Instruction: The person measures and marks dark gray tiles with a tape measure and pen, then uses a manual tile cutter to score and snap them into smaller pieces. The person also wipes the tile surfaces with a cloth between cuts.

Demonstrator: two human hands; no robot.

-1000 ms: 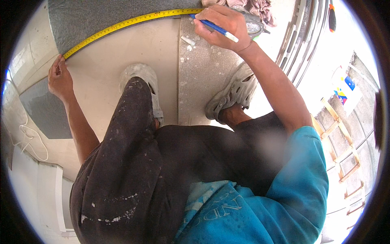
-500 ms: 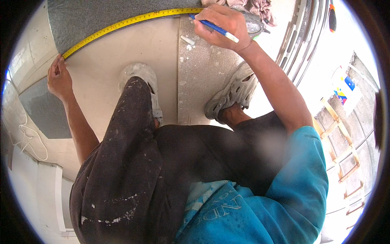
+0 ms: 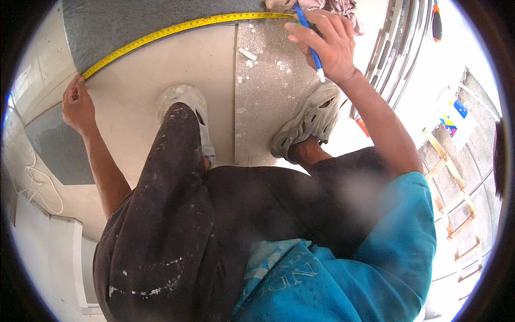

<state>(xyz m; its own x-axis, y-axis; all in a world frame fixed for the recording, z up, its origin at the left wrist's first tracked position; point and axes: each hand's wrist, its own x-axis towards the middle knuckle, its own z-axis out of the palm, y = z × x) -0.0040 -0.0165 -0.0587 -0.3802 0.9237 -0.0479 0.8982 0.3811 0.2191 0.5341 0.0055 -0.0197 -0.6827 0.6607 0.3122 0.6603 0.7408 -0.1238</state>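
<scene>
My left hand point(image 3: 79, 104) pinches the end of a yellow tape measure point(image 3: 177, 31) at the near left corner of a dark grey slab point(image 3: 129, 24). The blade runs to the right along the slab's near edge and past its end. At its far right end is my right hand point(image 3: 335, 51), with a blue pen point(image 3: 309, 37) held between the fingers, its white end pointing toward me. These fingers reach over the blade's right end; the tape's case is mostly hidden behind them. A small white cylindrical piece point(image 3: 247, 53) lies below the blade.
My shoes stand on a beige board point(image 3: 214, 70) and a speckled, paint-spotted board point(image 3: 257, 118). A crumpled pinkish cloth point(image 3: 343, 8) and long metal strips point(image 3: 389, 59) lie at the far right. Beside my left forearm is a smaller grey slab piece point(image 3: 61, 145); a wooden ladder-like frame point(image 3: 453, 204) is at right.
My right hand has moved right, off the slab's edge to the tape's right end. The pen has swung more upright within the fingers. My left hand stays in place.
</scene>
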